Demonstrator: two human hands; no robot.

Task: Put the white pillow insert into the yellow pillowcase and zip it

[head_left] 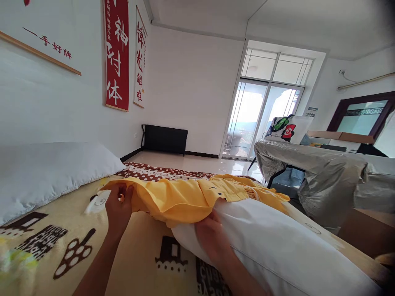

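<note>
A yellow pillowcase (182, 197) lies rumpled across the bed, its open edge draped over one end of a white pillow (265, 234). My left hand (119, 205) pinches the pillowcase near its left corner, lifting that edge a little. Lower and to the right, my right hand (213, 236) grips the end of the white pillow beside the pillowcase's edge. Its fingertips are partly hidden under the yellow cloth. The pillow stretches away toward the lower right.
A second white pillow (55, 176) rests at the left on the patterned beige blanket (135, 250). A table under a silvery plastic cover (321, 172) stands at right, with a cardboard box (367, 234) below it. A black folded item (165, 139) leans by the far wall.
</note>
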